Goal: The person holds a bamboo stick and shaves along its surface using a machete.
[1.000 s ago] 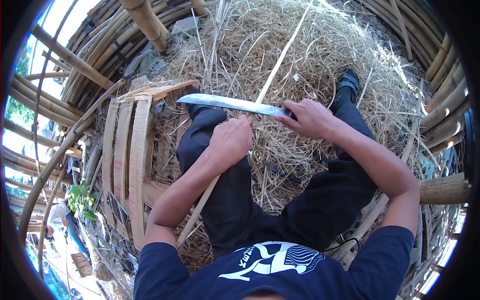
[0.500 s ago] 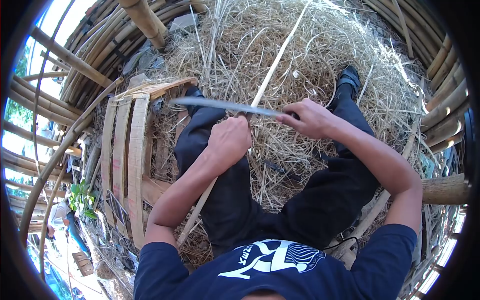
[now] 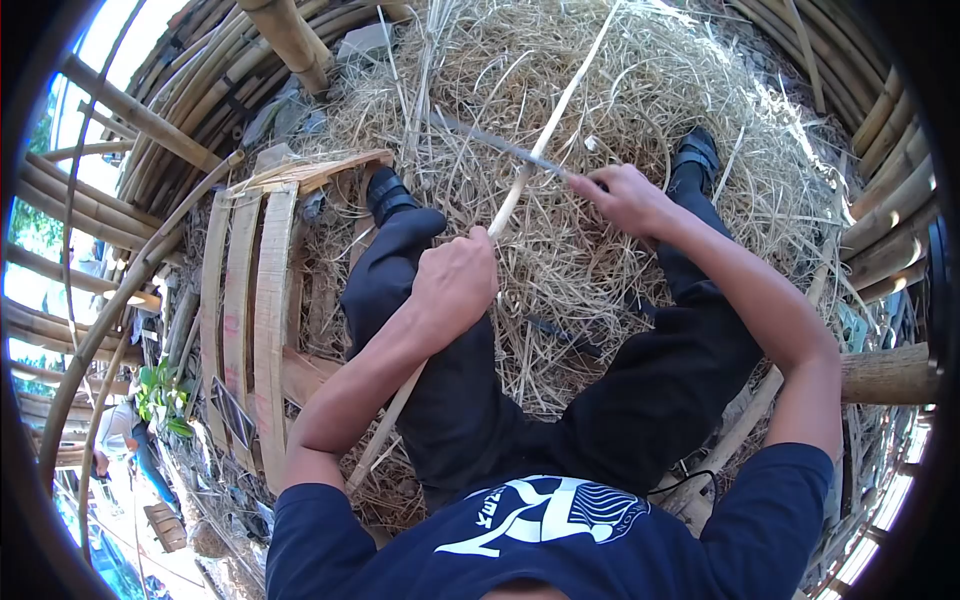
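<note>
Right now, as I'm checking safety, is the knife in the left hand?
No, the right hand holds the knife, while the left hand grips the pale strip.

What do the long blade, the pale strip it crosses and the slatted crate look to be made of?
Blade: metal, probably steel; it looks flat, grey and thin, though slight blur hides its finish.
Strip: likely split bamboo, perhaps other wood; it is pale, slender and seemingly uncoated.
Slatted crate: wood, apparently unvarnished; flat tan boards with a dull surface and faint reddish marks.
</note>
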{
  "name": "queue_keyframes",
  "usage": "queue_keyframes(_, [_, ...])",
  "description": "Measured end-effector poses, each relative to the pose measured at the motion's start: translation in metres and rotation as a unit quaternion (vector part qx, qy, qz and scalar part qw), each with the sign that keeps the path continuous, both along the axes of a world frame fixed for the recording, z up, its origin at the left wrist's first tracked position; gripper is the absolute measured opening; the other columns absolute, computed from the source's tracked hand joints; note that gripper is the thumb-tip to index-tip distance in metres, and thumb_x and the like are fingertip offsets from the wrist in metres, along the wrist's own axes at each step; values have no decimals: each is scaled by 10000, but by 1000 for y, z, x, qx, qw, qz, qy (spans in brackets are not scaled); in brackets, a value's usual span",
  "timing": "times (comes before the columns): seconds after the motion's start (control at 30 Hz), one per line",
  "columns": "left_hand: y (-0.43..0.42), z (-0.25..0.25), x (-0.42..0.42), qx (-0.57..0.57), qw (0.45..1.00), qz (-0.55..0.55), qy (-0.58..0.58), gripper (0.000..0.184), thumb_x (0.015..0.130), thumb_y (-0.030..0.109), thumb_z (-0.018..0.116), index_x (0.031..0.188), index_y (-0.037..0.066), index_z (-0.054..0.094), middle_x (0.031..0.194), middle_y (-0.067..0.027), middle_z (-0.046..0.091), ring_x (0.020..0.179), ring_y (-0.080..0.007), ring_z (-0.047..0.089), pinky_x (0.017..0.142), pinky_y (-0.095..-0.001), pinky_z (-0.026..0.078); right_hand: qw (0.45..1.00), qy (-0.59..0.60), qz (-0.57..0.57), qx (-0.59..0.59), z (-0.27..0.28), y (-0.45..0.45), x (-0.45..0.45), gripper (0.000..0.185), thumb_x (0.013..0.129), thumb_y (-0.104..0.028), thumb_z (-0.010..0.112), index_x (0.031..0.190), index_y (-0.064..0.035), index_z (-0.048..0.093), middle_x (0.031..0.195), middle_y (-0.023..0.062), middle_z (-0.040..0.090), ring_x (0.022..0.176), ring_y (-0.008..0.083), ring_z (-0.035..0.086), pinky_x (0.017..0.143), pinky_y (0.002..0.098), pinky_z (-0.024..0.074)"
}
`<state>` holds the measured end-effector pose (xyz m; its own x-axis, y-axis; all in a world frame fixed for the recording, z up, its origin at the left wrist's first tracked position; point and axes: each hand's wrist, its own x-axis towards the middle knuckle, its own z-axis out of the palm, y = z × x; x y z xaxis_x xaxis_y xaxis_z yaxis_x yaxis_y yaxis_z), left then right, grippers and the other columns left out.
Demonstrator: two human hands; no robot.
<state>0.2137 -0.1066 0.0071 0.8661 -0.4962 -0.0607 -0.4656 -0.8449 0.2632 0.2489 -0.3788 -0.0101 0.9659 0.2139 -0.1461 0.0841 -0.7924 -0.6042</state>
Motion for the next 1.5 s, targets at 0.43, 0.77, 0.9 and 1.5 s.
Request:
queue_keyframes(0.43, [1, 4, -2, -6, 1000, -3, -10, 177, 924, 129, 522, 882, -41, 540, 648, -218, 632, 574, -398, 638, 534, -488, 506, 999, 4, -50, -5, 3, -5, 0, 641, 979, -577, 443, 904, 1, 710, 617, 168, 615, 554, 285, 595, 573, 422, 473])
queue_keyframes(0.77, [1, 3, -6, -15, 1000, 13, 19, 218, 955, 182, 521, 900, -27, 546, 637, -226, 624, 577, -404, 637, 540, -489, 510, 969, 110, -193, 105, -16, -30, 24, 674, 933, -634, 493, 818, 17, 627, 600, 99, 569, 485, 195, 580, 477, 365, 492])
queue_keyframes(0.9, [-5, 19, -10, -34, 996, 39, 79, 252, 978, 235, 522, 975, -17, 533, 650, -221, 625, 613, -415, 637, 584, -495, 505, 963, 119, -198, 139, -20, -40, 23, 571, 932, -569, 559, 966, 1, 574, 634, 70, 563, 461, 156, 572, 434, 327, 488])
queue_keyframes(1.5, [22, 22, -6, -388, 792, 150, 447, 551, 1020, 150, 500, 1514, 57, 274, 755, -47, 563, 408, -60, 470, 360, -219, 439, 966, 31, -220, 128, -29, -37, 72, 490, 999, -443, 489, 945, 21, 636, 688, 102, 651, 553, 199, 654, 574, 369, 516])
